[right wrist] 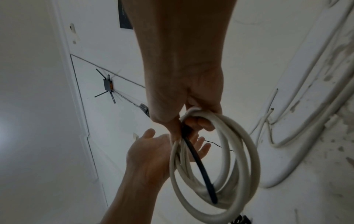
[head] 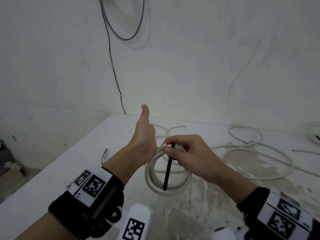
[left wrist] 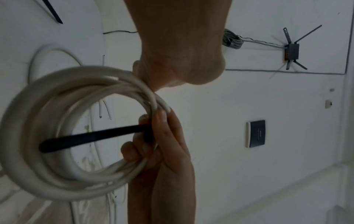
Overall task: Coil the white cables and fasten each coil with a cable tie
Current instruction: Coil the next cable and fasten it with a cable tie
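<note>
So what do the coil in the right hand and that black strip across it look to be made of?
Coil: white cable, probably a smooth plastic jacket, matte and slightly grubby, holding round loops. Black strip: likely a nylon cable tie, flat, thin, stiff enough to stay straight. Right hand holds both.

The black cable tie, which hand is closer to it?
Right. The right hand pinches the black cable tie against the white coil; the left hand is open just beside the coil, not touching the tie.
</note>
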Motion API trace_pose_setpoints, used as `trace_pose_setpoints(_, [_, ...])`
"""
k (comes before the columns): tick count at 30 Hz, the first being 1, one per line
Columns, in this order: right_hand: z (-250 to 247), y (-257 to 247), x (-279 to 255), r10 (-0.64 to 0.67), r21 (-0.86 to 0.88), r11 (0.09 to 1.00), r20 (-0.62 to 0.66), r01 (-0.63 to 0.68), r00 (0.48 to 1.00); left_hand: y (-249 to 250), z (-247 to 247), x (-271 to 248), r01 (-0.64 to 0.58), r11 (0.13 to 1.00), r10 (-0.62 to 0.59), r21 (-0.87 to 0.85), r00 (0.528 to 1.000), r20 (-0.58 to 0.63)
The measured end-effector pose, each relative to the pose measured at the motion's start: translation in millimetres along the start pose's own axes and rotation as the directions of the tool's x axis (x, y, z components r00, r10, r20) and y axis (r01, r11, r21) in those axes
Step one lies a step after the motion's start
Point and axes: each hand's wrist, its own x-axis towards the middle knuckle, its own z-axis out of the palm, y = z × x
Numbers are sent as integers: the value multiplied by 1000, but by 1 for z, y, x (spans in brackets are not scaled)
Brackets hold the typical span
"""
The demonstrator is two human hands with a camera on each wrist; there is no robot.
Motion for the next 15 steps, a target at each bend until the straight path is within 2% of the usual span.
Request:
trace_pose_setpoints(1, [-2,1,1,39,65,997,-24,-38,999,0,-4,3,-56,998,56,12,998,-11])
trace_pose_setpoints(3, [-5,0,3,98,184,979,-52,-87,994,4,-13,6,-93,995,89,41,992,85])
trace_pose_setpoints(5, [-9,-2,5,109,262,961,-71,-87,991,5,-22,7,-107,963,73,249,987,142])
trace_pose_setpoints(8, [-14,-2,8,108,303,950,-101,-73,989,-5,-29,1,-16,856,-151,517,949,278])
trace_pose_setpoints(10, [-15,-2,10,107,301,951,-100,-72,989,-12,-30,-3,12,859,-205,512,924,322])
trace_pose_setpoints(13, [-15,-3,9,74,262,964,-69,-53,995,-17,-27,0,12,941,-134,337,930,341])
trace_pose_setpoints(15, [-17,-5,8,39,237,971,-29,-31,999,-15,-26,-1,26,966,-120,258,926,357])
